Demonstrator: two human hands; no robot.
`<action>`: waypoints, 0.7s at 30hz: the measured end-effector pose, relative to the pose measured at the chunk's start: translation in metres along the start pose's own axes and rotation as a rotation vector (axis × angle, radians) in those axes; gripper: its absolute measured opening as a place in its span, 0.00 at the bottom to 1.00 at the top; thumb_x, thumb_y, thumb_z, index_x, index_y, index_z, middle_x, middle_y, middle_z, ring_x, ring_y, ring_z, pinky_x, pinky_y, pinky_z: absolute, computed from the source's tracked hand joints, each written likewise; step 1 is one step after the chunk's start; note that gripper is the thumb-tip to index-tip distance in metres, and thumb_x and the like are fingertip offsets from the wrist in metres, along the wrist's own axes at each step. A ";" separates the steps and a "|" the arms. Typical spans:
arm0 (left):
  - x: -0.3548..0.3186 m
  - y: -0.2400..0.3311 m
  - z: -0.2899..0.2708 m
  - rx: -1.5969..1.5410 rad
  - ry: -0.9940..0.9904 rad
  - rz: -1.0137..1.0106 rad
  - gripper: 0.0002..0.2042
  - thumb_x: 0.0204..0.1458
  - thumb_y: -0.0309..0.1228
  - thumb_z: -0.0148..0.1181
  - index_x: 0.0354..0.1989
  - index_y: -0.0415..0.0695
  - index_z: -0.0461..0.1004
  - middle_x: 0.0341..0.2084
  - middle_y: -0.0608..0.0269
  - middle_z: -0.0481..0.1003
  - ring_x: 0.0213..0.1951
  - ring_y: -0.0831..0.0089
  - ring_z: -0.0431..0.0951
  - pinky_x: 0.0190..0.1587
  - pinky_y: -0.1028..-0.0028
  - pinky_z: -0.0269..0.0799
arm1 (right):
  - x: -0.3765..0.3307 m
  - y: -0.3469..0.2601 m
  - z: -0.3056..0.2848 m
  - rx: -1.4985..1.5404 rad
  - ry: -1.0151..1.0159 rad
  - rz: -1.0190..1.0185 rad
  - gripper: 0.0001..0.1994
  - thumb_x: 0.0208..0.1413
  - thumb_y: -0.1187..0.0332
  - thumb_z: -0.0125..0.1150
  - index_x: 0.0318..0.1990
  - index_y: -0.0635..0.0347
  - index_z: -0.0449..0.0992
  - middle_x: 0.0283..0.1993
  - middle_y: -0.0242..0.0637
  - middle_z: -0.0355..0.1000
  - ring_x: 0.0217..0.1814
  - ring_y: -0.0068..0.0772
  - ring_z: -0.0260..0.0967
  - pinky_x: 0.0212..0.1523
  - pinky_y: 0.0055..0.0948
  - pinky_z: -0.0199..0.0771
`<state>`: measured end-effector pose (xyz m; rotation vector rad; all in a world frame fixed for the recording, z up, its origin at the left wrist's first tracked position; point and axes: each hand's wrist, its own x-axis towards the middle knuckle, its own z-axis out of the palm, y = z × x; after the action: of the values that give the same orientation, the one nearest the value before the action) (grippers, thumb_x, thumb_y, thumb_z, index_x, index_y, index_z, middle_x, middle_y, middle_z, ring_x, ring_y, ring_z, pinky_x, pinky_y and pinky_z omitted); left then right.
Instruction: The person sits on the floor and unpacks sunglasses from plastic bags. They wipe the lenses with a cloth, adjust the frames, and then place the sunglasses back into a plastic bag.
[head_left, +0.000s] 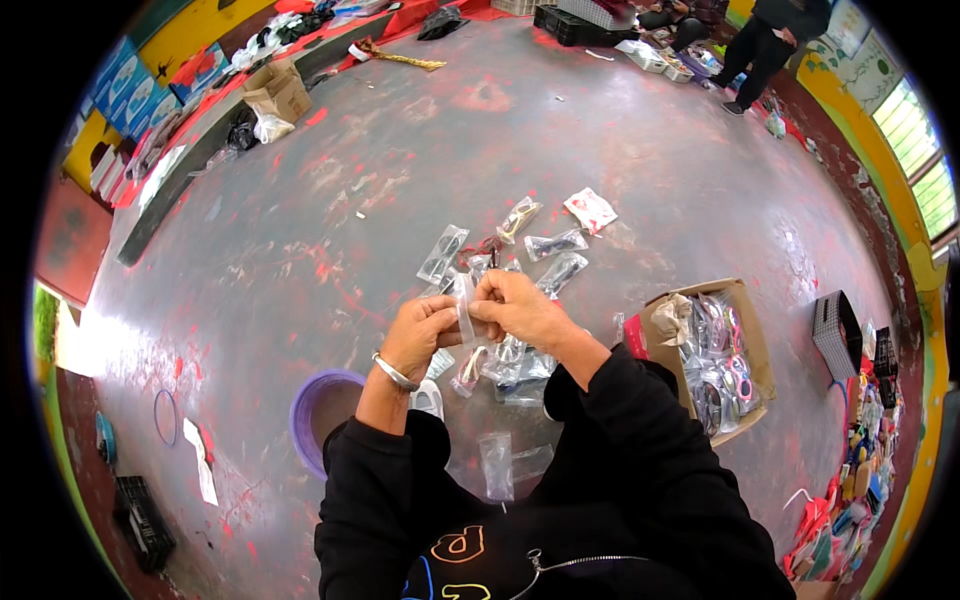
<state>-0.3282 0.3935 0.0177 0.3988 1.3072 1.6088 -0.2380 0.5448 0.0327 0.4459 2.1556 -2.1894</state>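
My left hand [418, 338], with a silver bangle at the wrist, pinches one side of a small clear plastic bag [464, 300]. My right hand [522, 308] grips the same bag from the other side, its fingers closed near the bag's middle. Whether anything is inside that bag I cannot tell. Beyond and beneath my hands, several bagged eyeglasses [556, 244] are scattered on the floor, some partly hidden by my hands. Flat clear bags [497, 466] lie between my legs. To my right, a cardboard box [752, 300] holds many bagged glasses [715, 350].
A purple basin [300, 425] stands by my left leg, and a white-and-red packet [591, 210] lies ahead. At far left is a black crate [145, 520]; at right, a dark basket [836, 332] and a heap of colourful items [850, 500]. Other people [775, 45] are at the back right.
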 end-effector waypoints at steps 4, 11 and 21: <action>-0.001 0.005 0.008 -0.056 0.039 -0.006 0.09 0.51 0.27 0.47 0.34 0.33 0.71 0.29 0.58 0.74 0.31 0.72 0.76 0.37 0.75 0.72 | 0.001 0.003 -0.004 0.014 -0.006 0.002 0.06 0.50 0.72 0.53 0.27 0.63 0.64 0.20 0.34 0.67 0.17 0.19 0.64 0.16 0.18 0.64; -0.001 -0.001 0.004 0.073 0.056 0.035 0.09 0.51 0.30 0.51 0.33 0.35 0.72 0.28 0.60 0.74 0.29 0.75 0.75 0.35 0.77 0.71 | -0.001 -0.002 -0.001 0.031 -0.013 0.023 0.08 0.52 0.67 0.52 0.28 0.63 0.65 0.20 0.32 0.66 0.18 0.20 0.63 0.17 0.18 0.64; 0.004 -0.006 0.004 0.031 0.040 0.045 0.11 0.52 0.33 0.49 0.28 0.37 0.70 0.24 0.63 0.72 0.28 0.76 0.74 0.32 0.77 0.72 | 0.000 0.001 -0.003 0.010 -0.008 -0.036 0.09 0.49 0.69 0.53 0.23 0.65 0.64 0.16 0.35 0.65 0.13 0.23 0.64 0.12 0.21 0.64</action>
<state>-0.3245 0.3989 0.0126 0.4197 1.3633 1.6425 -0.2372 0.5476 0.0315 0.4019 2.1666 -2.2169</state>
